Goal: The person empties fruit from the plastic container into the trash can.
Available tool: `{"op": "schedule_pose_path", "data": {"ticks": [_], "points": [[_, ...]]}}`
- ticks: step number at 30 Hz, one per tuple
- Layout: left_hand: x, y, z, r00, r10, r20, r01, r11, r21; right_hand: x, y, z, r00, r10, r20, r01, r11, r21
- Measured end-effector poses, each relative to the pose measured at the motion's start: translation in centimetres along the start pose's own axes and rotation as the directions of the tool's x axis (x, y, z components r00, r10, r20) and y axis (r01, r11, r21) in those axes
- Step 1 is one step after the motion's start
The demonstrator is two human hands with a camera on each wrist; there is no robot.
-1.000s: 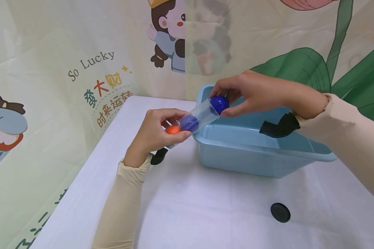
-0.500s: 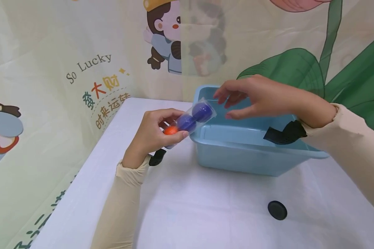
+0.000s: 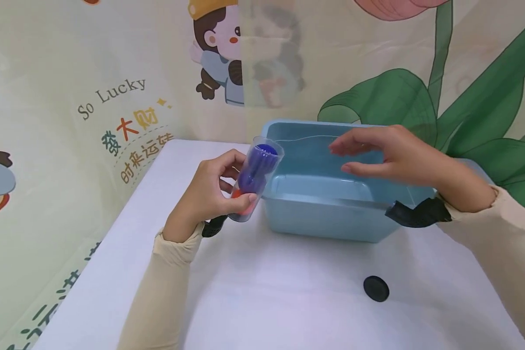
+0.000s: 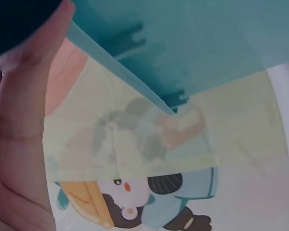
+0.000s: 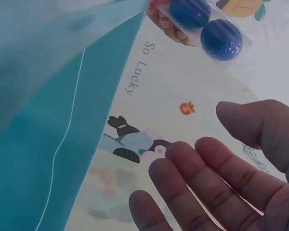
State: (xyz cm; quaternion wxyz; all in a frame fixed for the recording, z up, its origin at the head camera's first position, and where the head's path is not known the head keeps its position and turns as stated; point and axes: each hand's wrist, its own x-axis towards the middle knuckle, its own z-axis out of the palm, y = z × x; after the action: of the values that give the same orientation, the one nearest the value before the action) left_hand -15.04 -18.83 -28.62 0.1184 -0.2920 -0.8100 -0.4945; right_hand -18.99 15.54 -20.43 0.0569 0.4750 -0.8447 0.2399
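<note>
My left hand [image 3: 205,194] grips a clear plastic tube [image 3: 274,167] by its lower part, thumb in front and fingers behind. The tube leans right, its open mouth upward. Inside sit an orange ball [image 3: 240,194] at the bottom and two blue balls [image 3: 266,154] stacked above it. In the right wrist view the tube appears at the top, with a blue ball [image 5: 221,39] close to its mouth. My right hand [image 3: 389,153] hovers over the light blue bin [image 3: 323,218], apart from the tube, fingers extended and holding nothing. A dark shape covers the left wrist view's upper left corner.
A round black cap [image 3: 376,288] lies on the white-covered table [image 3: 297,296] in front of the bin. Behind the table hangs a printed cloth [image 3: 157,43]. The bin's left rim stands close to the tube.
My right hand has let go of the upper blue ball, now down inside the tube, and moved right with fingers spread. My left hand has tilted the tube more upright.
</note>
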Motion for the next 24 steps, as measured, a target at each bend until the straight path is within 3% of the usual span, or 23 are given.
{"op": "schedule_pose_path", "data": {"ticks": [5,11,18,24], "points": [[-0.4,0.7,0.8,1.000,0.019,0.025,-0.018,1.000,-0.016,-2.6,0.5,1.1,0.994,-0.019,-0.111,0.020,1.000,0.005],[-0.8,1.5,2.1,0.995,0.085,0.054,-0.084,0.996,-0.031,-5.5,0.4,2.2,0.973,-0.046,-0.227,0.041,0.999,-0.026],[-1.4,2.0,4.0,0.979,0.153,0.136,-0.149,0.988,-0.043,-9.1,0.2,3.6,0.922,-0.081,-0.379,0.078,0.997,-0.022],[-1.9,2.4,6.0,0.962,0.184,0.203,-0.187,0.982,-0.001,-12.0,0.2,5.0,0.883,-0.077,-0.464,0.075,0.997,-0.022]]}}
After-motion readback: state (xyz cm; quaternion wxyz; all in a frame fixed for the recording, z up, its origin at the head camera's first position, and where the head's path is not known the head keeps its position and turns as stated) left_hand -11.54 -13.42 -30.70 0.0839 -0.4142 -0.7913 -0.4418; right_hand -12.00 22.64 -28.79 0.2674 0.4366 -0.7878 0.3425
